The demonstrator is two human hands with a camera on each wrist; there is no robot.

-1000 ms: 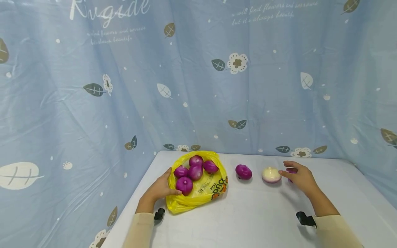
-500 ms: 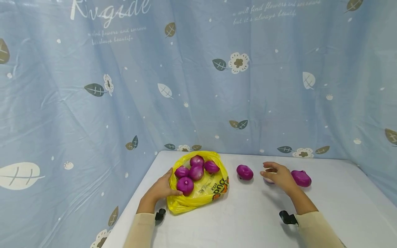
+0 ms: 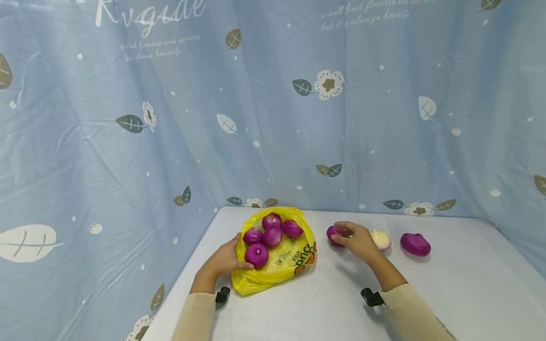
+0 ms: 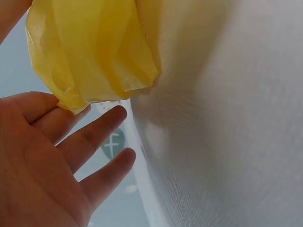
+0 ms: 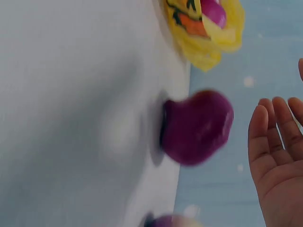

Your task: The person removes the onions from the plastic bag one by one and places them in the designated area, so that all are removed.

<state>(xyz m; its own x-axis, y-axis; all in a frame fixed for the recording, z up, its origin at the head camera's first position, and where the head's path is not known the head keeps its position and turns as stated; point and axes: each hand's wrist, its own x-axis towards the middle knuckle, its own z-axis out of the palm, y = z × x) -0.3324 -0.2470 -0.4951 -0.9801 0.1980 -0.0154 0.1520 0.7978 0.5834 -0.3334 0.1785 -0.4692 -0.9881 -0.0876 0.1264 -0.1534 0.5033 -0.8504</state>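
Note:
The yellow plastic bag [image 3: 273, 274] stands with its mouth spread, several purple onions [image 3: 257, 255] inside. My left hand [image 3: 223, 260] holds the bag's left side between thumb and fingers. In the left wrist view the ring and little fingers [image 4: 106, 177] stick out free of the yellow plastic [image 4: 99, 52]. Over the table, my right hand [image 3: 356, 241] hovers at a single purple onion [image 3: 334, 236], partly covering it in the head view. From the right wrist, that onion [image 5: 196, 127] appears apart from my hand [image 5: 279, 161], whose fingers are extended and hold nothing.
To the right of my right hand, a pale peeled-looking onion [image 3: 381, 239] and another purple onion [image 3: 415, 244] lie on the white table [image 3: 324, 308]. A blue patterned curtain [image 3: 264, 104] hangs behind the table and along its left side.
My right hand has moved left, from the rightmost onion past the pale one to the purple onion nearest the bag. The left hand stays on the bag.

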